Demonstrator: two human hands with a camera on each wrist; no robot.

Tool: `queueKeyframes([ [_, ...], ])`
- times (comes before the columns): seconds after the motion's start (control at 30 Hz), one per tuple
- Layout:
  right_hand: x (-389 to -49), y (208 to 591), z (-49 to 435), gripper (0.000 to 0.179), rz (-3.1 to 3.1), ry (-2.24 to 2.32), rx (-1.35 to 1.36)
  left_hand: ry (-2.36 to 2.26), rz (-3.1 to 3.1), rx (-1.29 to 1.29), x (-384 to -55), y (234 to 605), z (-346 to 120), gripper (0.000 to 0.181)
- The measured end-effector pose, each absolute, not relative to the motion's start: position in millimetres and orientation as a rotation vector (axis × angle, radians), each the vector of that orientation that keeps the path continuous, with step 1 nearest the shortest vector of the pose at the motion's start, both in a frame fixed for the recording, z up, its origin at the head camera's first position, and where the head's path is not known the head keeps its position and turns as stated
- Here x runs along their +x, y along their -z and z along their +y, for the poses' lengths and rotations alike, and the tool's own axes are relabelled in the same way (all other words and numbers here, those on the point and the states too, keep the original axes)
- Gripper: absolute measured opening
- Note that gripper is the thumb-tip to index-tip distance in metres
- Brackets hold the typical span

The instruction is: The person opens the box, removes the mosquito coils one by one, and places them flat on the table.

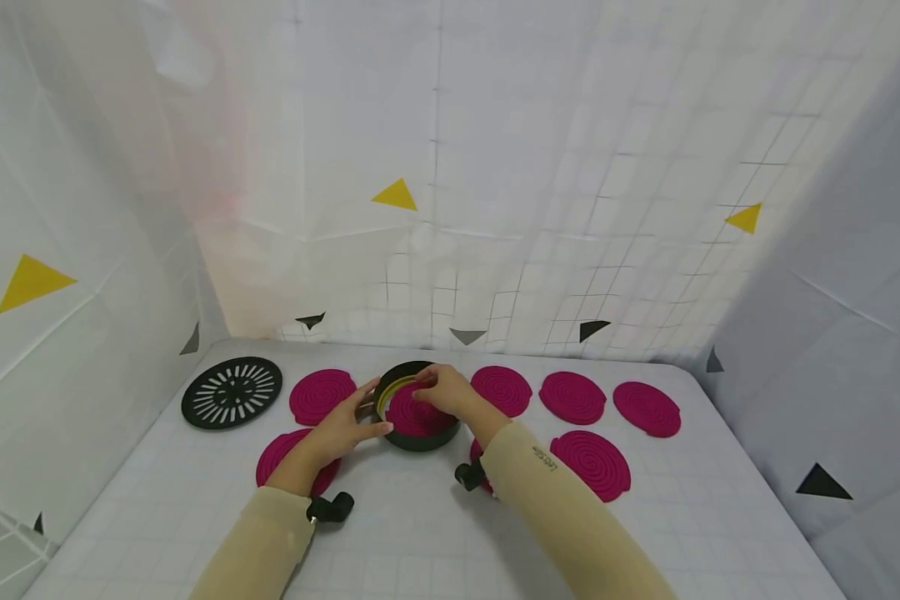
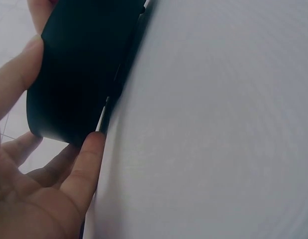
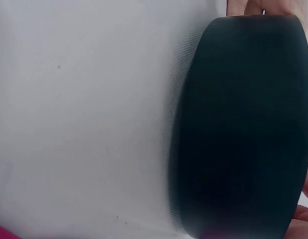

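A round black tin (image 1: 422, 443) stands at the middle back of the table, with a yellow band showing inside its wall. Round its left side my left hand (image 1: 341, 427) holds it, thumb and fingers against the wall. The left wrist view shows a fingertip low by the tin's base. My right hand (image 1: 450, 393) reaches over the right rim and pinches a magenta spiral mosquito coil (image 1: 408, 414), which lies tilted over the tin's mouth. In the right wrist view the tin's dark wall (image 3: 243, 124) hides most of that hand.
A black slotted lid (image 1: 232, 393) lies at the back left. More magenta coils (image 1: 322, 396) are spread on both sides, including several on the right (image 1: 572, 397). My forearms partly cover two coils. White sheeting (image 1: 525, 167) encloses the table's back and sides.
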State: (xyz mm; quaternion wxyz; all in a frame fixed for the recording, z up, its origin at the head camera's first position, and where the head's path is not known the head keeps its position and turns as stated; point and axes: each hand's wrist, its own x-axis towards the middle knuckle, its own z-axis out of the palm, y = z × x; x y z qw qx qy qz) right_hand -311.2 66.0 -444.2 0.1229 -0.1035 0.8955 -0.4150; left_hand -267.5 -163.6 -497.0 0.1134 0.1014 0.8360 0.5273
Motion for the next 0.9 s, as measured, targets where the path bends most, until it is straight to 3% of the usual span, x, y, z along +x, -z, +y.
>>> queueKeyframes([
  [0.9,-313.5,439.8,81.6,0.034,2.595,1.415,-0.395,-1.524,2.47,0.294,-266.4,496.6,-162.8,0.095],
])
